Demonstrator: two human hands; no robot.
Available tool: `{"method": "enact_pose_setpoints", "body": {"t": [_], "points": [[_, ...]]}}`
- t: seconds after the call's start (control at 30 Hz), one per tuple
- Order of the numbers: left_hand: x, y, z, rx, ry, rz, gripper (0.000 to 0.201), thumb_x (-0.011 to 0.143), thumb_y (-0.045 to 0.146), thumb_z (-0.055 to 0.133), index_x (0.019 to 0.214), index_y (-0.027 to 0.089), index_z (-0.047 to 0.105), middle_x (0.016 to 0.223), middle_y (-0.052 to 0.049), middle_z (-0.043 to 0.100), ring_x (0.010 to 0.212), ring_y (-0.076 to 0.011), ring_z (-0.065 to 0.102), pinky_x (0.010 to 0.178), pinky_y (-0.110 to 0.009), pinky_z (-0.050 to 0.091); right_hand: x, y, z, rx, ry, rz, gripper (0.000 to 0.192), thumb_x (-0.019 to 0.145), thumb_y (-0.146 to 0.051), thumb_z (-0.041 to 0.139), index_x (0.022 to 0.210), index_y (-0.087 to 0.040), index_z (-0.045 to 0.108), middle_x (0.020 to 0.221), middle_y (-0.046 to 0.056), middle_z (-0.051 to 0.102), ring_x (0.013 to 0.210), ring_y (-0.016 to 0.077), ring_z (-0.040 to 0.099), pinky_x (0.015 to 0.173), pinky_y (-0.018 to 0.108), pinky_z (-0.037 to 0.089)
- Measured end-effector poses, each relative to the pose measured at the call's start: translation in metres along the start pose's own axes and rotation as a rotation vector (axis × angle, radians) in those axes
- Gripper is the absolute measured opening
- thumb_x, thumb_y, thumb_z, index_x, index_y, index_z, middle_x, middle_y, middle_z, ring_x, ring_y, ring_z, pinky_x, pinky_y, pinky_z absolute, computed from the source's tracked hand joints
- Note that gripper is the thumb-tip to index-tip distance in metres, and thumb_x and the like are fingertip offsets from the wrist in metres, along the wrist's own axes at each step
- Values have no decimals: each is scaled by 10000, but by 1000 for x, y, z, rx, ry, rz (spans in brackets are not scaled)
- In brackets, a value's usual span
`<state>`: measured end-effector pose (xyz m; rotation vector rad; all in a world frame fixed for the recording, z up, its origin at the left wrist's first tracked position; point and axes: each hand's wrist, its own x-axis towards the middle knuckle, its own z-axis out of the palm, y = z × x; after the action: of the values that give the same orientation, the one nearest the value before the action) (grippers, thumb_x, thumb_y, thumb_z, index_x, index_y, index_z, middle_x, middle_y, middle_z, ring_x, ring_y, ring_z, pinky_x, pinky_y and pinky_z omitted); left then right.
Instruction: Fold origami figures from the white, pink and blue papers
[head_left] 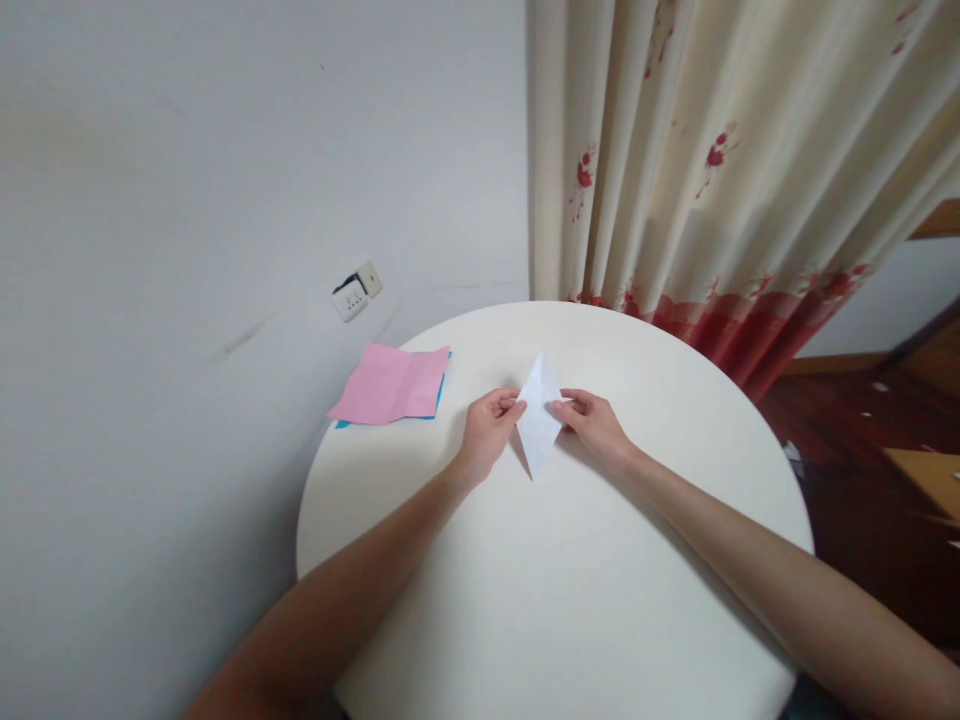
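White folded paper [539, 415], kite-shaped, held just above round table [570, 600] near far edge. Left hand [491, 425] pinching its left corner, right hand [592, 420] pinching right corner. Pink sheet [386, 383] over blue sheet [442, 390], well left.

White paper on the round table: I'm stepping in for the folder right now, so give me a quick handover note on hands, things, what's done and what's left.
Left hand: pinching the left edge of the white paper.
Right hand: pinching its right edge.
The paper is already folded into a kite-like shape with points at top and bottom, held at the middle of the table.
A creased pink sheet lies on a blue sheet at the table's left rim, untouched.
Left: any further folds on the white piece; pink and blue not started.
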<state>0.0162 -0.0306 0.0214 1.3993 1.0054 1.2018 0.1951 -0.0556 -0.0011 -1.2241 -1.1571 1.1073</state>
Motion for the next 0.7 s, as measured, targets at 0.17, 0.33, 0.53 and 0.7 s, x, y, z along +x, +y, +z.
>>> {"method": "enact_pose_setpoints", "body": {"t": [0.17,0.33,0.53,0.7], "points": [[-6,0,4,-72,-160,-67,325,759,372,735,967,123,711,887,-62,718,808,-181,647,734,-273,484,-7,-6,5,121,-32,-13,457,571,-546,820,618,-150,597,581,-1,583,544,116,497,518,251,374],[-8,-3,3,-69,-232,-192,382,698,460,792,813,99,746,777,-76,720,714,-189,637,676,-283,470,-10,-9,6,127,-81,-2,457,584,-543,819,609,-154,580,559,-21,556,527,106,470,513,248,350],[-8,-2,0,-31,-249,-211,398,681,474,806,807,100,755,777,-83,729,721,-206,653,665,-290,474,-10,-3,5,141,-194,-9,442,623,-541,805,643,-157,587,626,-4,611,558,122,517,552,258,372],[-9,1,-1,-11,-244,-212,396,674,478,809,768,97,753,753,-88,728,713,-215,661,665,-299,481,-9,0,4,121,-234,-21,446,660,-550,780,634,-155,574,597,-18,576,543,107,473,539,246,329]]}}
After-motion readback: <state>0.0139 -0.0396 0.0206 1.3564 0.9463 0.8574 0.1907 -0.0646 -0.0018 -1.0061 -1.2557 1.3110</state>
